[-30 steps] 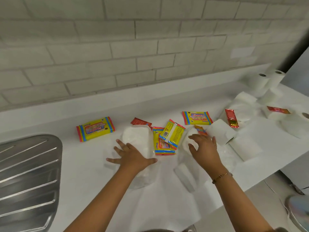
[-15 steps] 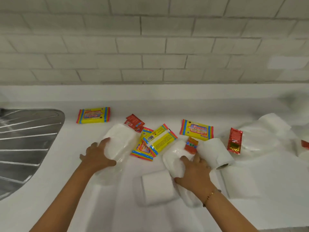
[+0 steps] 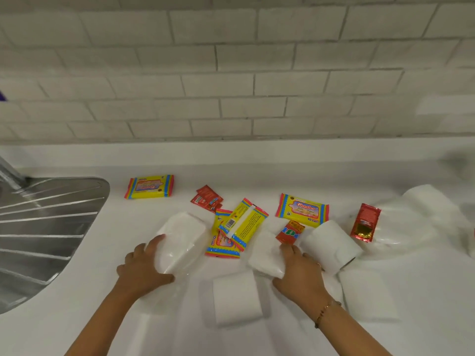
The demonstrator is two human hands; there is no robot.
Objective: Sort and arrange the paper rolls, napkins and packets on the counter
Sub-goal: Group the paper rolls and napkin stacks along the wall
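1 head view looks down, close, at the counter (image 3: 385, 317) and tiled wall (image 3: 231, 73).

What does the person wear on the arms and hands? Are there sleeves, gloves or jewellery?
No sleeves or gloves show. Behind the right hand, the wrist carries a thin bracelet of small gold-coloured beads. The left hand and its wrist carry nothing.
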